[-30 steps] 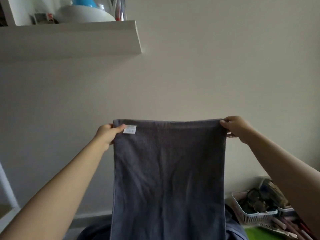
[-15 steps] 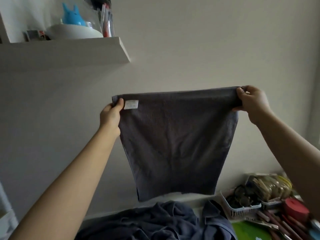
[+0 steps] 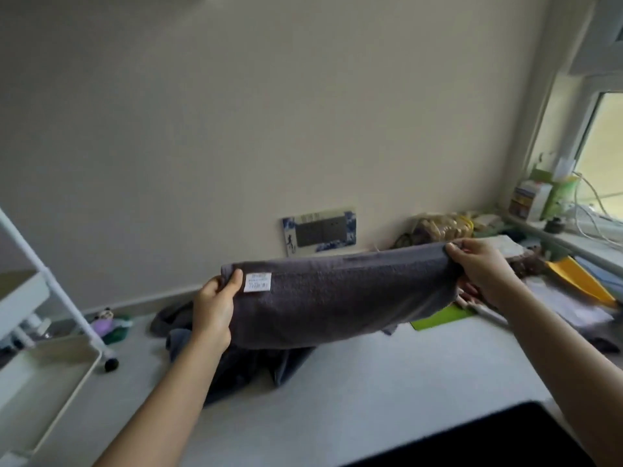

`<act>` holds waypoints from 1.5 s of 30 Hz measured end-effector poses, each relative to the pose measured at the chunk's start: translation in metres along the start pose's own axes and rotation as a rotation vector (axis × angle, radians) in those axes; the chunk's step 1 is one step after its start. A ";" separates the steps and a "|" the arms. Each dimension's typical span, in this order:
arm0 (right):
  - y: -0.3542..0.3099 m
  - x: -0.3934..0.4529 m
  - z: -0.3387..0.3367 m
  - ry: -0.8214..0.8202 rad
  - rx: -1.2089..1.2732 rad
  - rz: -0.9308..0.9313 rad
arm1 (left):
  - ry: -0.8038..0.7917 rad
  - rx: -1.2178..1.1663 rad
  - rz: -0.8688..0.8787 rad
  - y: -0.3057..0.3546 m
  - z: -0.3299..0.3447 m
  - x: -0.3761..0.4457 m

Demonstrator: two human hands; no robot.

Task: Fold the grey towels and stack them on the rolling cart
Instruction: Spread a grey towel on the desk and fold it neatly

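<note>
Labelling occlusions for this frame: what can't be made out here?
- Towel pile, head view: mostly hidden behind the held grey towel; count unclear.
- White label: print too small.
- Rolling cart: cut off by left edge.
- Clutter by the window: blurred.

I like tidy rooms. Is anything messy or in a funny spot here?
Yes. A heap of crumpled dark grey towels lies unfolded on the white table, and a small purple panda toy lies on the floor by the white rolling cart.
</note>
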State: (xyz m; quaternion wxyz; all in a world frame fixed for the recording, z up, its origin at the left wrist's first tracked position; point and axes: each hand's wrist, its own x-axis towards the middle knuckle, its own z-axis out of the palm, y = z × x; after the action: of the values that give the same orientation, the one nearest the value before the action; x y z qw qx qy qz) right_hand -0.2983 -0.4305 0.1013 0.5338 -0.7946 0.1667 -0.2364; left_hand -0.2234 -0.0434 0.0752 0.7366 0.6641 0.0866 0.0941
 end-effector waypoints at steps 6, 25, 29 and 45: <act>0.056 -0.054 0.002 -0.118 -0.015 0.183 | 0.062 0.126 -0.072 -0.068 -0.029 -0.047; 0.132 0.135 0.128 -0.270 0.020 0.283 | 0.167 0.255 -0.123 -0.113 0.048 0.121; 0.154 0.197 0.166 -0.307 -0.050 0.285 | 0.203 0.350 -0.121 -0.128 0.072 0.187; 0.231 0.249 0.224 -0.677 -0.066 0.422 | 0.150 0.651 -0.323 -0.196 0.079 0.246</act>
State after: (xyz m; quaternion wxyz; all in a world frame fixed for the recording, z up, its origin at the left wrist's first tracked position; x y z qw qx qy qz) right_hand 0.0298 -0.4735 -0.1351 0.5694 -0.7927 0.1485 0.1591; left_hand 0.0395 -0.0767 -0.1120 0.4838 0.8327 0.2693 -0.0073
